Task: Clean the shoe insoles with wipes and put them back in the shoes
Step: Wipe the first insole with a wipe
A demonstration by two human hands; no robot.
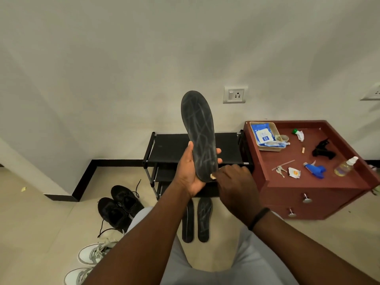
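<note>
Your left hand (190, 171) grips a dark insole (199, 132) by its heel end, holding it upright in front of the black shoe rack (170, 149). Your right hand (236, 184) touches the insole's lower edge, fingers curled; whether it pinches anything you cannot tell. Two more insoles (196, 220) lie side by side on the floor between your knees. Left of them sit black shoes (118, 206), with white sneakers (90, 258) nearer you. On the red cabinet (308, 194) to your right, a beige tray (275, 148) holds a blue wipes pack (262, 134); keys (280, 170), a spray bottle (346, 166) and a blue sprayer (315, 169) lie nearby.
</note>
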